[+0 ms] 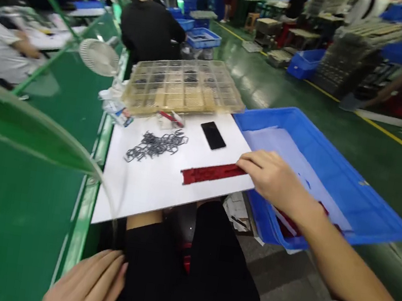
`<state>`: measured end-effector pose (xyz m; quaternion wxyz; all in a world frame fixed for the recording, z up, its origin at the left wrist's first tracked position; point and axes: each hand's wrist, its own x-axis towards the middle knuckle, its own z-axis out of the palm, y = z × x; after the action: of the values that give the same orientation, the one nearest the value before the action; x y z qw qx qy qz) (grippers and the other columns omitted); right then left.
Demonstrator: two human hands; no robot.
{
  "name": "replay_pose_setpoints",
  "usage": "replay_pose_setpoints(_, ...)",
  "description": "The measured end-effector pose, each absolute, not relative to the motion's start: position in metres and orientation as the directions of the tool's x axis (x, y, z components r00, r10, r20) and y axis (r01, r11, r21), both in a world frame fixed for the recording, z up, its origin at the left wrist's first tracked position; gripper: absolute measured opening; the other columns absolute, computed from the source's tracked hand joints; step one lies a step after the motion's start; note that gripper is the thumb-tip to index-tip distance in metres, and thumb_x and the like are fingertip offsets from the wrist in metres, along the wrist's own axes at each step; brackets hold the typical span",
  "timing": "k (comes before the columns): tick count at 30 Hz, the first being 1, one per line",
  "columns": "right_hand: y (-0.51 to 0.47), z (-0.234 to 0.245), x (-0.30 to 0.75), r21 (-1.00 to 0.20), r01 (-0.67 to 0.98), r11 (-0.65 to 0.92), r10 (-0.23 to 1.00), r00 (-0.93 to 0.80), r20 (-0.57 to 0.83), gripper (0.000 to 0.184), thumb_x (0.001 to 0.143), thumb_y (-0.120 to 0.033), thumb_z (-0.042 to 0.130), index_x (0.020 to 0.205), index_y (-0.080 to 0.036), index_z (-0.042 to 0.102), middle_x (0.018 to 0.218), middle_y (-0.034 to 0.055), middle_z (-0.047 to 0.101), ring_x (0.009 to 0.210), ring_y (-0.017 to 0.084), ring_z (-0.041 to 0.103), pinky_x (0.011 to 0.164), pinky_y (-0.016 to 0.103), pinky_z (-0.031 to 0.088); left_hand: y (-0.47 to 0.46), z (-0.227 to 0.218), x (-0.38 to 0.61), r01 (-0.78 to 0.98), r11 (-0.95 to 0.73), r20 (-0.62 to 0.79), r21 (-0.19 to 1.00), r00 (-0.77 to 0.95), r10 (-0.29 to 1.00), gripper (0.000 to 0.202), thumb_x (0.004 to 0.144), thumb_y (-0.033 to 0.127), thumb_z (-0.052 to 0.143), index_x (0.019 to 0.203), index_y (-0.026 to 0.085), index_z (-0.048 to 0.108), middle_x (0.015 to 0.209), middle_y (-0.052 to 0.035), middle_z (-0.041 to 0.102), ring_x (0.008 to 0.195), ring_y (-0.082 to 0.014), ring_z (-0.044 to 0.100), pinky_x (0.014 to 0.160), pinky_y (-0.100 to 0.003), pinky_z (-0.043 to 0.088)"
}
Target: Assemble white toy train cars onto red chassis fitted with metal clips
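Note:
My right hand [272,178] pinches the right end of a long, narrow red plastic part [212,173], with fingers closed over it. The part lies along the front of a white board [142,197], and small notched prongs show at its left end. Low in the view, my left hand [87,281] is beside my left thigh, fingers loosely extended and nothing visible in them; its palm side is hidden. On the board are a tangled pile of small dark grey curved pieces [157,145] and a black phone [213,136].
A clear compartment box [181,105] stands at the board's back, behind a small red tool [170,118]. To the right, a blue crate [367,194] holds white sheets and red parts. Left are a green conveyor [31,186] and a fan [98,56]. People sit farther off.

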<state>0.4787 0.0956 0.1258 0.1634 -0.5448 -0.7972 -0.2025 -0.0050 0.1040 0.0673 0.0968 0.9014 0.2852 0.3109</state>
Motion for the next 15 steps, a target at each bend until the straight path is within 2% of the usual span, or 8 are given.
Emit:
replay_pose_setpoints(1,0.109,0.117,0.460,0.103,0.917,0.384,0.804,-0.388,0.451,0.036,0.108,0.001,0.047,0.120,-0.017,0.075,0.118,0.0110,0.078,0.103,0.023,0.066,0.085,0.036,0.045,0.102,0.064,0.004,0.452,-0.875,0.545,0.175,0.695,0.469,0.030,0.095,0.005,0.082,0.118,0.023,0.079,0.105,-0.0062,0.086,0.094,-0.0249,0.083,0.087,-0.035,0.066)
replay_pose_setpoints(2,0.122,0.108,0.442,0.078,0.902,0.426,0.810,-0.418,0.410,0.035,0.106,0.002,0.048,0.118,-0.016,0.076,0.117,0.0114,0.078,0.102,0.023,0.066,0.085,0.036,0.045,0.102,0.060,0.016,0.432,-0.899,0.568,0.063,0.725,0.389,0.026,0.097,0.004,0.077,0.118,0.020,0.077,0.104,-0.0078,0.086,0.093,-0.0255,0.083,0.086,-0.037,0.067)
replay_pose_setpoints(3,0.135,0.099,0.425,0.070,0.889,0.453,0.819,-0.446,0.362,0.034,0.106,0.003,0.049,0.117,-0.015,0.076,0.116,0.0122,0.078,0.102,0.024,0.066,0.086,0.037,0.045,0.106,0.055,0.030,0.415,-0.910,0.609,0.000,0.722,0.329,0.021,0.100,0.006,0.074,0.116,0.017,0.076,0.101,-0.0092,0.085,0.091,-0.0257,0.082,0.085,-0.038,0.066)
replay_pose_setpoints(6,0.169,0.079,0.378,0.090,0.862,0.499,0.838,-0.507,0.203,0.025,0.109,-0.003,0.053,0.113,-0.014,0.076,0.116,0.0141,0.078,0.104,0.026,0.067,0.087,0.038,0.045,0.130,0.039,0.069,0.465,-0.884,0.636,-0.047,0.697,0.333,0.022,0.103,0.011,0.070,0.125,0.012,0.072,0.114,-0.0179,0.084,0.106,-0.0311,0.082,0.093,-0.043,0.066)
replay_pose_setpoints(10,0.197,0.069,0.331,0.070,0.857,0.511,0.853,-0.515,0.079,0.021,0.116,-0.017,0.052,0.117,-0.016,0.073,0.117,0.0125,0.079,0.111,0.026,0.068,0.093,0.039,0.047,0.169,0.006,0.094,0.574,-0.810,0.601,-0.122,0.692,0.400,0.059,0.107,0.034,0.070,0.155,0.003,0.058,0.153,-0.0333,0.068,0.140,-0.0464,0.069,0.112,-0.056,0.057)
replay_pose_setpoints(13,0.202,0.059,0.318,0.060,0.869,0.490,0.864,-0.494,0.100,0.024,0.119,-0.019,0.048,0.131,-0.019,0.068,0.117,0.0079,0.081,0.109,0.024,0.070,0.094,0.038,0.048,0.189,-0.023,0.093,0.585,-0.799,0.585,-0.139,0.700,0.410,0.083,0.108,0.041,0.069,0.173,0.000,0.038,0.159,-0.0346,0.064,0.146,-0.0490,0.065,0.121,-0.060,0.049)
replay_pose_setpoints(15,0.195,0.048,0.327,0.028,0.877,0.480,0.855,-0.475,0.210,0.028,0.118,-0.018,0.049,0.141,-0.021,0.064,0.125,0.0064,0.081,0.110,0.023,0.071,0.094,0.038,0.049,0.197,-0.038,0.089,0.568,-0.811,0.578,-0.139,0.712,0.399,0.090,0.107,0.042,0.072,0.178,0.002,0.032,0.161,-0.0332,0.063,0.147,-0.0489,0.065,0.122,-0.059,0.048)
